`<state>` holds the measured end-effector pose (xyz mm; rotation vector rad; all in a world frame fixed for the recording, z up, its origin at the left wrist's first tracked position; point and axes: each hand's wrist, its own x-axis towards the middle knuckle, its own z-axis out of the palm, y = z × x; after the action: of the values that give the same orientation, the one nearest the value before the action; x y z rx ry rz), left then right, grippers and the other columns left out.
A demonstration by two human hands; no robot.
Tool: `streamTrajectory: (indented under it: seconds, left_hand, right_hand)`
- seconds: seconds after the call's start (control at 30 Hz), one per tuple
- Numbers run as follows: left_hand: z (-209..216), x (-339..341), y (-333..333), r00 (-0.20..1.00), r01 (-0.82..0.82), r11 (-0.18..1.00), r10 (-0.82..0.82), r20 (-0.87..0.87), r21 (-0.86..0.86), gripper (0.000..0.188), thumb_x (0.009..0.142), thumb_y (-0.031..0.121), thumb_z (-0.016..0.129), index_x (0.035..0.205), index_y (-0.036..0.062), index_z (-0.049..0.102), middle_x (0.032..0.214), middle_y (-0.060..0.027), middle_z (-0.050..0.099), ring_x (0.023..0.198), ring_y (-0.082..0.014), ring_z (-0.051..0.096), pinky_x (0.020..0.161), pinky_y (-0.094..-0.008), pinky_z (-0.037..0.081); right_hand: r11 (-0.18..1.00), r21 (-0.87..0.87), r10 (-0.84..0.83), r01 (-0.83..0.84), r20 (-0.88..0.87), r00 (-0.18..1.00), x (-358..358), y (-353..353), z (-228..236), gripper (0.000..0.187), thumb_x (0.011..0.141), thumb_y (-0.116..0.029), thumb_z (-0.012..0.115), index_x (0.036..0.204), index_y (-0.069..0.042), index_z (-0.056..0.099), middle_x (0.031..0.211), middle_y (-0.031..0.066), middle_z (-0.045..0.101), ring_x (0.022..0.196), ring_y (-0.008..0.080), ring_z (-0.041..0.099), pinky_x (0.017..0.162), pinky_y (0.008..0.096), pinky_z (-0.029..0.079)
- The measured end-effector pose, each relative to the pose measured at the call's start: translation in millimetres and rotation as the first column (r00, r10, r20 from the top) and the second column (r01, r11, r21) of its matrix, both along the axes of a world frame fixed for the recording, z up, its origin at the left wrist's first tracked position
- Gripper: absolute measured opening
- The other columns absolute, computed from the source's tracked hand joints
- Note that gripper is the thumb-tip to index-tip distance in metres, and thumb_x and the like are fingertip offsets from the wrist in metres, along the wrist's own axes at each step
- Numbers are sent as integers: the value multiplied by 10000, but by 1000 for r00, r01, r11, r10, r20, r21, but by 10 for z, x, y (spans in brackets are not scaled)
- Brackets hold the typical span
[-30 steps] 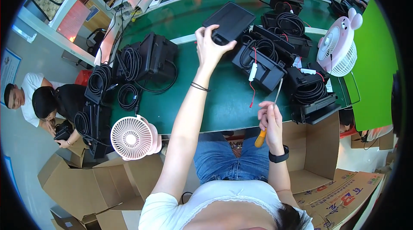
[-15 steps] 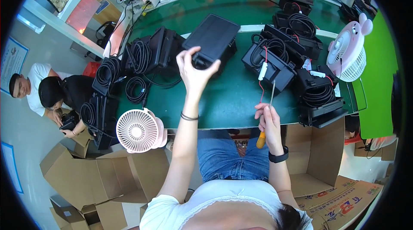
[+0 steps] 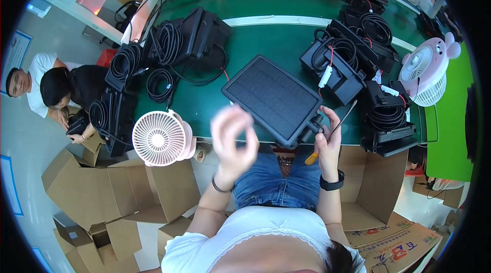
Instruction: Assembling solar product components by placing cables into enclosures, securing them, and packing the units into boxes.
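Observation:
A black box-like unit with a flat, finely ribbed rectangular panel (image 3: 273, 100) on top lies slanted near the table's front edge. At its near right corner sticks out a black knob-like fitting (image 3: 313, 126). My right hand (image 3: 327, 137) is closed around a screwdriver (image 3: 311, 158) with a yellow handle; its thin shaft points up and to the right. The fingers of that hand are beside the fitting, and I cannot tell whether they touch it. My left hand (image 3: 232, 140), smeared by motion, is at the panel's near left side with its fingers curled.
Black boxes with coiled cables (image 3: 192, 40) stand at left, and similar ones (image 3: 335, 68) at right, with red wires and white connectors. A pink fan (image 3: 159, 138) sits at the front left edge, another fan (image 3: 423, 71) at right. Cardboard boxes (image 3: 123, 191) are below. Two people (image 3: 76, 89) are at far left.
The panel unit has come nearer and turned, its fitting now beside my right hand. My left hand has let go and drawn back toward me. The screwdriver has stayed in my right hand.

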<state>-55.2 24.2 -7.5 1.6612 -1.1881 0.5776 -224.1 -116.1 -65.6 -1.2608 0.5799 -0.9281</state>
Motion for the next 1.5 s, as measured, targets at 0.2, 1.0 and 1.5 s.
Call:
streamTrajectory:
  seconds: [0.2, 1.0, 1.5]
  left_hand:
    - [-171, 796, -122, 843, 446, 887, -373, -387, 118, 728, 664, 226, 858, 1306, 81, 549, 1438, -175, 388, 1328, -361, 426, 1093, -424, 352]
    - [-40, 513, -84, 867, 111, 993, -83, -492, 30, 834, 697, 233, 872, 1367, 34, 417, 1248, -135, 547, 1119, -242, 562, 953, -355, 452]
    - [-276, 4, 217, 958, 231, 955, -189, -215, 189, 538, 674, 195, 815, 1149, 34, 621, 969, -123, 667, 953, -318, 646, 964, -492, 470]
  right_hand:
    - [997, 36, 72, -70, -48, 996, -7, 116, -73, 733, 837, -302, 736, 1407, -6, 384, 1271, 64, 507, 741, 40, 479, 640, 162, 390]
    - [994, -12, 101, -106, -217, 971, -75, -11, -89, 557, 876, -200, 677, 1375, -22, 505, 1243, -8, 577, 678, 27, 360, 645, 168, 362]
    - [994, 42, 104, -98, -175, 979, 8, 88, -131, 490, 900, -133, 649, 1356, -24, 505, 1173, 21, 591, 753, 18, 481, 698, 167, 416]
